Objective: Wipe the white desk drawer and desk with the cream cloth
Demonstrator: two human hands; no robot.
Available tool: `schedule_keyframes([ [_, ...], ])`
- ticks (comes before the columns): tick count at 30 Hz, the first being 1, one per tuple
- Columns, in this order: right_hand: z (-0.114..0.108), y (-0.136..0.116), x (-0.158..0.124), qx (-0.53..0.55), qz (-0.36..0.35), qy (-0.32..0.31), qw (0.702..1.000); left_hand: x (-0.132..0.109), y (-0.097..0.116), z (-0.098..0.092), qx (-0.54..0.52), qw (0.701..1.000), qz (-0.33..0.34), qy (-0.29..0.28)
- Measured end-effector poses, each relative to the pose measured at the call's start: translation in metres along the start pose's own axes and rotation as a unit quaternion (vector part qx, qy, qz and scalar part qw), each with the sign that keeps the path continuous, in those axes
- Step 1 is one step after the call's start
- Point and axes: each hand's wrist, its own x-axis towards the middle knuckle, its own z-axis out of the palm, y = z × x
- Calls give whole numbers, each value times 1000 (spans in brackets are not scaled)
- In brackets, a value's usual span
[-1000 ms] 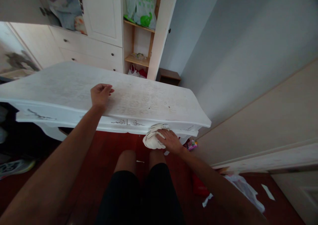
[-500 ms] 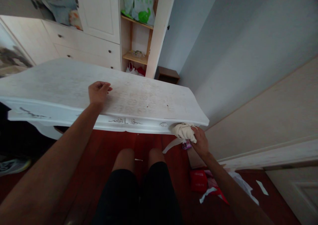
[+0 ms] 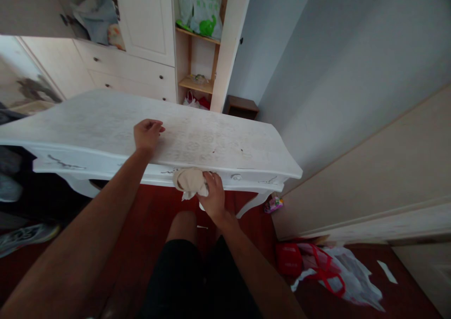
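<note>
My right hand (image 3: 213, 198) is closed round a crumpled cream cloth (image 3: 191, 180). The cloth lies against the carved drawer front of a white table (image 3: 246, 143), near its middle, and hides part of the carving. To the right of that hand, a round white knob (image 3: 236, 177) shows on the drawer front. My left hand (image 3: 147, 135) rests on the table top with its fingers curled in, and I see nothing in them. Greyish-brown smudges and a few small dark specks mark the white top.
Behind the table stands a white wardrobe (image 3: 148, 20) with shelves holding plastic bags (image 3: 206, 11). A red box (image 3: 289, 259) and a white plastic bag (image 3: 355, 272) lie on the dark red floor at right. A shoe (image 3: 28, 238) is at left. A wall borders the table's right end.
My right hand has moved left along the drawer front with the cloth, from near the right end to the middle. My left hand stays on the top; the view has shifted slightly.
</note>
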Motion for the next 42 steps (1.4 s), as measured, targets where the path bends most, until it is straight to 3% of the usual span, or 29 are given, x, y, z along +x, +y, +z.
schedule_keyframes([
  [2,5,-10,9,-25,-11,-60,998,-1,0,-1,-13,1000,4,-1],
  [4,2,-6,11,-37,-28,-82,996,-1,1,-1,-25,1000,4,-1],
  [8,-20,34,-2,-42,-52,-91,994,0,-1,-1,-28,1000,-3,0],
  [15,-92,120,-40,-57,-72,-102,991,8,-10,0,-20,1000,3,3],
  [22,-171,182,-68,-161,54,9,985,8,-7,2,-10,1000,2,0],
  [25,-193,185,-65,-170,73,73,980,6,-4,2,-3,1000,0,-4],
  [34,-235,157,-18,-108,112,313,937,2,-2,-1,45,999,4,-9],
  [38,-250,146,14,-83,90,351,928,1,-2,0,35,999,3,-11],
  [42,-256,137,71,-109,17,321,941,5,-6,1,31,999,7,-16],
])
